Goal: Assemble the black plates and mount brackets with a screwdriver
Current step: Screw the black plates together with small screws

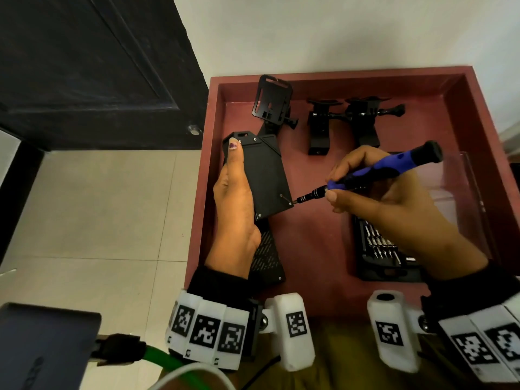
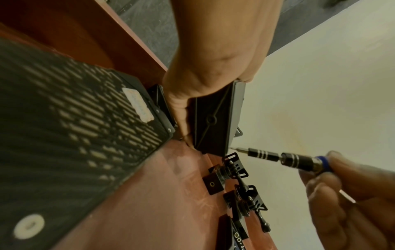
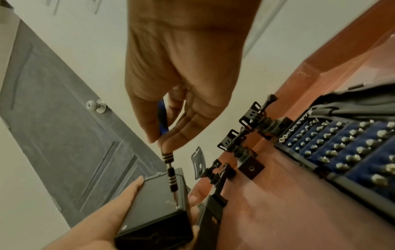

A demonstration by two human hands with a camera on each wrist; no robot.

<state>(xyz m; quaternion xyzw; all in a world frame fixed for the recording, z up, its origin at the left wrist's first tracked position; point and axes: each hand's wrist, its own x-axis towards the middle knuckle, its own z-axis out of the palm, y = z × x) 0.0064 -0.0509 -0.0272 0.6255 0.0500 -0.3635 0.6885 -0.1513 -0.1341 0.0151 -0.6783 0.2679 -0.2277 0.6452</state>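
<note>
My left hand (image 1: 235,204) grips a black plate assembly (image 1: 261,175) above the left side of the red tray (image 1: 475,114), thumb along its top face. My right hand (image 1: 388,198) holds a blue and black screwdriver (image 1: 388,168) by its handle. The bit tip sits at a screw in the plate's near right corner (image 1: 291,203). In the right wrist view the screwdriver shaft (image 3: 171,175) meets the plate (image 3: 153,208) at that corner. From the left wrist, the plate (image 2: 213,118) shows its underside and the screwdriver (image 2: 278,158) comes in from the right. A second, perforated black plate (image 1: 267,257) lies under my left wrist.
Three black mount brackets (image 1: 271,104) (image 1: 320,122) (image 1: 365,119) stand at the tray's far side. An open bit case (image 1: 382,249) lies at the right under my right wrist, with a clear lid (image 1: 461,187) behind. A dark door (image 1: 84,71) and tiled floor are left of the tray.
</note>
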